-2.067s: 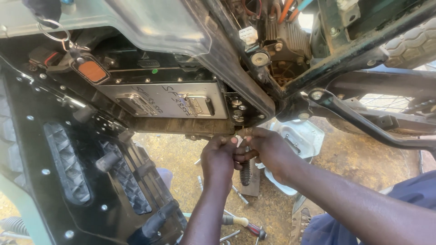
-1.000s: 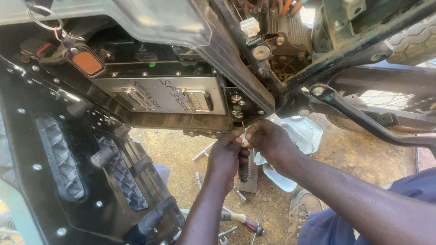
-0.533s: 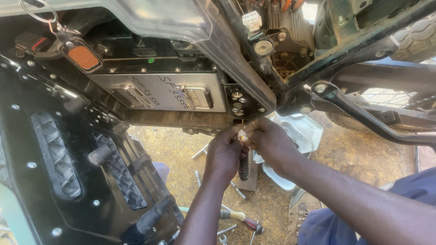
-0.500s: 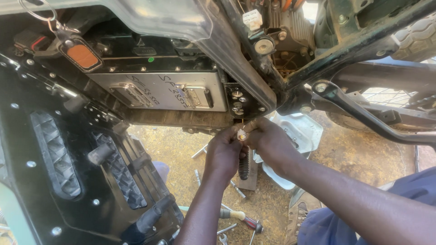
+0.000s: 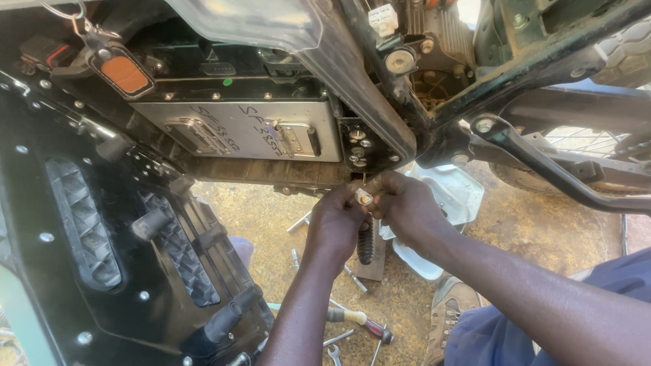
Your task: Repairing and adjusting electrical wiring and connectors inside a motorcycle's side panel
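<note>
Both hands are pinched on one tiny part: the left hand (image 5: pixel 336 224) and the right hand (image 5: pixel 405 203) meet with fingertips closed on a small white connector (image 5: pixel 363 196), just under the black frame (image 5: pixel 380 115) and right of the silver battery box (image 5: pixel 251 129). Looks light, rigid plastic, probably a bit brittle, so I'd hold the body, not the wires. Wrenches and a screwdriver (image 5: pixel 359 324) lie on the dirt below.

A small white connector (image 5: pixel 363 196) with a yellowish tip sits pinched between both hands' fingertips, just beneath the grey metal box (image 5: pixel 251 129) in the bike's frame.
</note>
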